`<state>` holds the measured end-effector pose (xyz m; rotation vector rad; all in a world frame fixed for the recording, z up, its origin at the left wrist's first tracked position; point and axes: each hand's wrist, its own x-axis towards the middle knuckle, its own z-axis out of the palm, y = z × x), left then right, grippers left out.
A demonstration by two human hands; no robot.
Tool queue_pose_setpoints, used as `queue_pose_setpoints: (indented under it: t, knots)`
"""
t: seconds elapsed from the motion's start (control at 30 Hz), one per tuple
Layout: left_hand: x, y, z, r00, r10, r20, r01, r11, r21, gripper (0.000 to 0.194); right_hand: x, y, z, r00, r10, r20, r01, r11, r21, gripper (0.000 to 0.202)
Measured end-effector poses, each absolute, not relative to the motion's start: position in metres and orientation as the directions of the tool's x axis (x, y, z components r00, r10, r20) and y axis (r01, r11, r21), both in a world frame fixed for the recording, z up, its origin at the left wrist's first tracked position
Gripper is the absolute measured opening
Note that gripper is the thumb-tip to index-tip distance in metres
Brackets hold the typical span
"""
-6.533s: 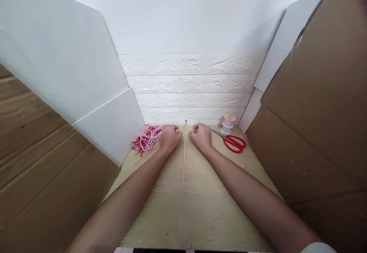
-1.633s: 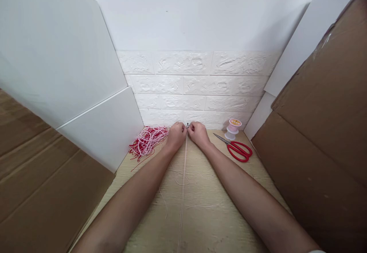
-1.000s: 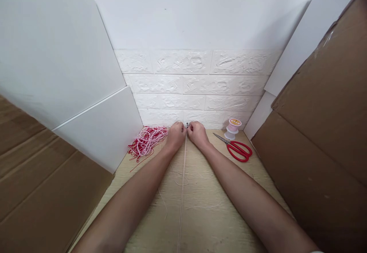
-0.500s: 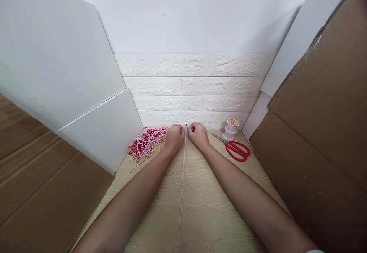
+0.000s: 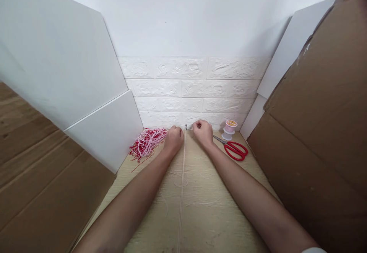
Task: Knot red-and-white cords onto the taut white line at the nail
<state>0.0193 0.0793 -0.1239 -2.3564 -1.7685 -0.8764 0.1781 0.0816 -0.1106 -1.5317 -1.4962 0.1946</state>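
A pale cord (image 5: 182, 184) runs taut along the table from a small dark hook (image 5: 186, 126) at the foot of the wall toward me. Just left of the cord's far end, my left hand (image 5: 174, 139) is closed, its fingers curled; whatever it grips is hidden. On the other side my right hand (image 5: 203, 132) pinches with thumb and forefinger, slightly raised. A faint thin thread seems to stretch from the hook to those fingers. Loose pale thread ends (image 5: 180, 180) curl on the table beside the cord.
Left of my left hand lies a tangled heap of red and pink braided cords (image 5: 147, 142). Red-handled scissors (image 5: 235, 150) and stacked thread spools (image 5: 229, 128) stand at right. Cardboard (image 5: 315, 130) and white panels (image 5: 106, 130) wall in both sides.
My right hand has moved a little right and up, away from the hook, now over the scissors' tips. My left hand has stayed almost in place. The view has shifted slightly.
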Motion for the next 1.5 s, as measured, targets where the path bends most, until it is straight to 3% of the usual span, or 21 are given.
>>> queue_pose_setpoints:
  t: [0.13,0.23,0.3,0.37,0.53,0.63,0.73,0.8,0.87,0.93,1.0,1.17,1.27,1.4,1.5]
  knots:
    - [0.019,0.077,-0.122,0.181,0.861,0.475,0.891,-0.348,0.29,0.026,0.19,0.081,-0.088,0.251,0.872,0.419,0.639,0.175,-0.749,0.032]
    - [0.019,0.077,-0.121,0.181,0.857,0.482,0.89,-0.351,0.29,0.026,0.199,0.076,-0.08,0.082,0.993,0.085,0.549,0.027,-0.835,0.044]
    - [0.019,0.078,-0.122,0.177,0.854,0.489,0.892,-0.349,0.287,0.024,0.204,0.069,-0.081,-0.05,0.987,-0.153,0.493,-0.109,-0.863,0.052]
    - [0.02,0.078,-0.122,0.174,0.847,0.503,0.89,-0.354,0.289,0.023,0.208,0.062,-0.086,-0.102,0.958,-0.267,0.476,-0.188,-0.859,0.055]
    - [0.02,0.076,-0.124,0.184,0.838,0.513,0.882,-0.371,0.291,0.022,0.212,0.054,-0.099,-0.016,0.976,-0.217,0.527,-0.176,-0.832,0.049]
    - [0.02,0.075,-0.124,0.186,0.84,0.51,0.884,-0.37,0.287,0.022,0.213,0.055,-0.099,0.069,0.997,0.033,0.629,-0.018,-0.777,0.042]
    - [0.02,0.075,-0.123,0.179,0.848,0.499,0.884,-0.361,0.296,0.022,0.215,0.052,-0.088,0.047,0.966,0.253,0.669,0.158,-0.726,0.037]
    - [0.02,0.076,-0.123,0.181,0.85,0.494,0.882,-0.362,0.301,0.021,0.217,0.044,-0.075,-0.014,0.979,0.204,0.61,0.17,-0.774,0.038]
    - [0.02,0.077,-0.123,0.182,0.85,0.495,0.883,-0.363,0.299,0.021,0.221,0.031,-0.059,-0.183,0.981,-0.061,0.555,0.052,-0.83,0.044]
    - [0.02,0.077,-0.124,0.18,0.848,0.499,0.885,-0.361,0.294,0.021,0.224,0.012,-0.044,-0.398,0.832,-0.387,0.6,-0.082,-0.796,0.048]
    - [0.02,0.077,-0.124,0.179,0.843,0.507,0.884,-0.364,0.293,0.021,0.225,-0.008,-0.033,-0.551,0.61,-0.569,0.655,-0.106,-0.748,0.05]
    - [0.02,0.076,-0.122,0.176,0.851,0.495,0.884,-0.358,0.301,0.021,0.198,-0.054,-0.03,-0.726,0.024,-0.687,0.68,-0.126,-0.723,0.045]
    - [0.021,0.074,-0.12,0.172,0.861,0.478,0.885,-0.348,0.31,0.022,0.177,-0.065,-0.041,-0.667,-0.093,-0.739,0.745,-0.089,-0.661,0.037]
    - [0.021,0.074,-0.12,0.171,0.859,0.483,0.881,-0.352,0.316,0.021,0.177,-0.054,-0.051,-0.55,0.106,-0.828,0.823,-0.098,-0.559,0.031]
    - [0.021,0.074,-0.12,0.172,0.853,0.492,0.88,-0.358,0.312,0.02,0.194,-0.029,-0.055,-0.482,0.424,-0.767,0.808,-0.123,-0.575,0.021]
